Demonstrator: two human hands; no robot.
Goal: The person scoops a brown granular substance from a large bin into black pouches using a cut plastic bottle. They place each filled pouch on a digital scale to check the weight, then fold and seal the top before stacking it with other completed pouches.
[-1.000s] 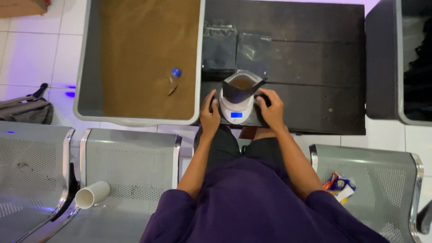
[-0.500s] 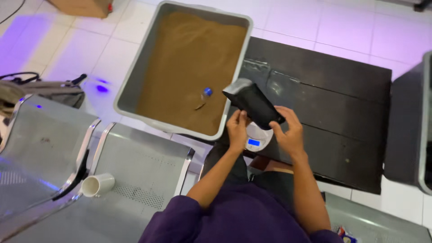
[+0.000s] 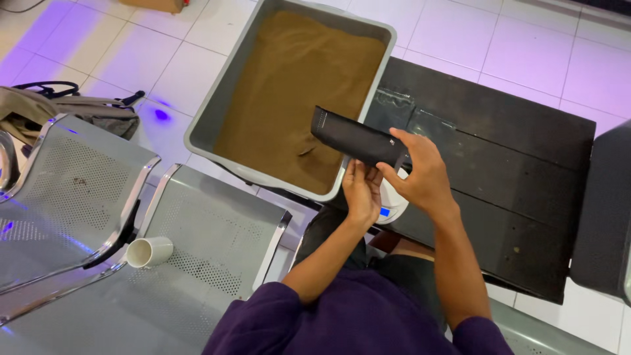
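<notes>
Both hands meet at the near left edge of the dark wooden table, the left hand and right hand closed on a black pouch that lies tilted across the near right corner of the grey tub of brown powder, with a small digital scale just beneath them blocking the way down. To the right and far, the tabletop lies bare up to a dark bin at the right edge. Left of the arms, metal bench seats offer room, broken by armrests and a fallen white cup.
</notes>
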